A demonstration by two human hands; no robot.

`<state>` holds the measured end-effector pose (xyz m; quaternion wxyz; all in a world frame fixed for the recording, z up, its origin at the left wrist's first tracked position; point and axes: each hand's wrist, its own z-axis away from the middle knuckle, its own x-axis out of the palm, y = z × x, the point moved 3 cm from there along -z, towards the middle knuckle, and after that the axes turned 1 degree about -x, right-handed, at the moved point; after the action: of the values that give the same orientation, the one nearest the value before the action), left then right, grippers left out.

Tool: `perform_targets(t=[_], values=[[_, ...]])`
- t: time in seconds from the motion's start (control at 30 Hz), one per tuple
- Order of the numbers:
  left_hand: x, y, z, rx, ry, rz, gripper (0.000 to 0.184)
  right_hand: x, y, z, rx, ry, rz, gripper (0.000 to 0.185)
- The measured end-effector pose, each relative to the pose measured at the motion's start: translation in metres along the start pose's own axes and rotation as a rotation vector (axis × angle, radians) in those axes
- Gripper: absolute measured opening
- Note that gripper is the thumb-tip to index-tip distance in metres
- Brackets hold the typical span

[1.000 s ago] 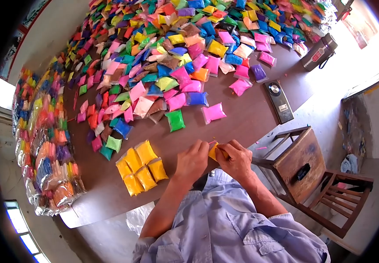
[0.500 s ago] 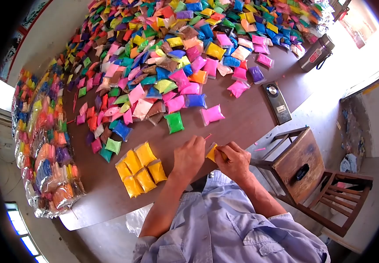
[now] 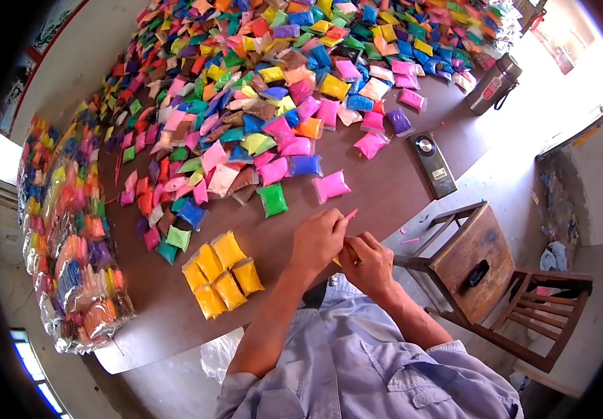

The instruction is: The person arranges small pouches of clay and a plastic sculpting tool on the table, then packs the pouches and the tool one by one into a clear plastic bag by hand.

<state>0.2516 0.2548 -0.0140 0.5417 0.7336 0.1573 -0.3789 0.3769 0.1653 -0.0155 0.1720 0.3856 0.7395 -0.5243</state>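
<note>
Yellow packet, mostly hidden, shows as a sliver at the centre of the frame, pinched in the right hand. Just beside it, the left hand has its fingers closed on a pink strip; whether the hands touch I can't tell. A hard squeeze could split the packet's film, I'd judge, and a loose pinch could drop it off the table edge close below. Left of the hands, six yellow packets lie in two rows; a swing of the left forearm could knock them askew. Farther out, a pile of coloured packets fills the top; its nearest ones, like the green packet, could get mixed in.
</note>
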Motion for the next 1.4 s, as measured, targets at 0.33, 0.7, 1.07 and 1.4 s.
perform_targets(t=[0.33,0.7,1.07,1.4], values=[[-0.017,-0.032,0.047,-0.166,0.218,-0.026,0.011,-0.019,0.036,0.007,0.466,0.208,-0.527,0.015],[-0.021,-0.031,0.036,-0.252,0.150,0.067,0.016,-0.052,0.066,0.005,0.963,0.224,-1.679,0.030],[0.033,0.025,0.035,0.129,0.124,0.093,0.014,-0.050,0.037,-0.007,0.853,0.106,-2.075,0.051],[0.005,0.006,0.039,0.042,0.090,-0.270,0.008,-0.043,0.052,0.005,0.843,-0.012,-1.402,0.057]])
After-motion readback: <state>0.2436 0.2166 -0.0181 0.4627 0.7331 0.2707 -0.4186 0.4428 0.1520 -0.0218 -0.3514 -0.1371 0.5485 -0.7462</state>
